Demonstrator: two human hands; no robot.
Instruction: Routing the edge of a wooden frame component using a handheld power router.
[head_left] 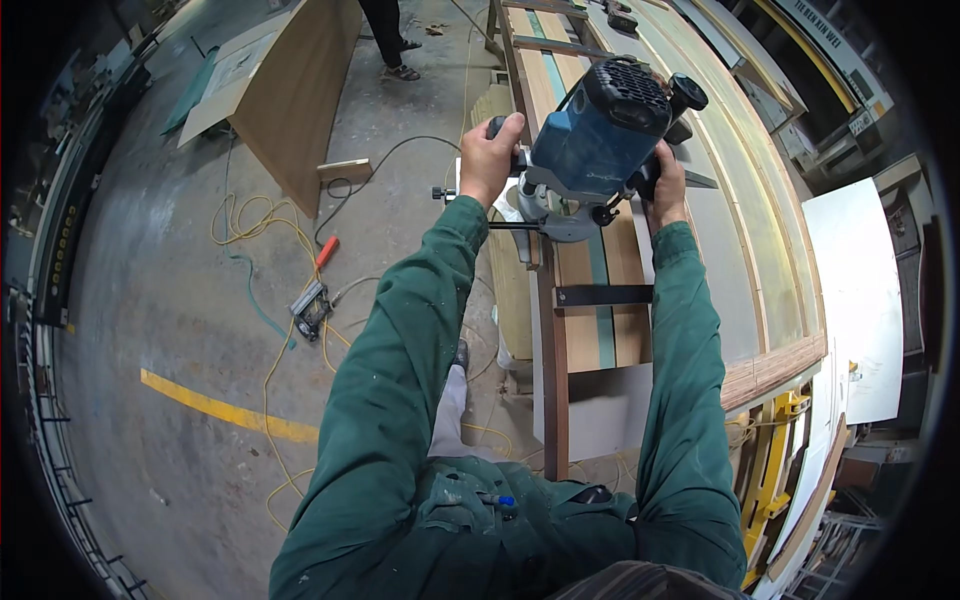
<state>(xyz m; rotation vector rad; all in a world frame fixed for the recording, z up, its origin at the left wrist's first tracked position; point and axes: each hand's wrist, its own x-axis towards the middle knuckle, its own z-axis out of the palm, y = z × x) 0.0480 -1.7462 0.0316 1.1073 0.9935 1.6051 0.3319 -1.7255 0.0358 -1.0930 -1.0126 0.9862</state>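
Note:
A blue plunge router (605,135) with a black vented top stands on the long wooden workpiece (627,340), its base at the left edge. My left hand (488,165) is closed round its left handle, thumb on top. On the opposite side my right hand (667,185) wraps the other handle, partly hidden by the motor body. A metal guide rod (514,226) sticks out left of the base. Dark brown rails edge the workpiece, with light wood strips and a teal strip (603,335) between them. A black crossbar (602,295) spans it near me. The router bit is hidden.
Right of the workpiece lies a large framed panel (735,200). A plywood board (290,110) stands at the far left, near another person's legs (383,35). Yellow hoses (262,222), a red-handled tool (327,251) and a grey tool (310,308) lie on the floor.

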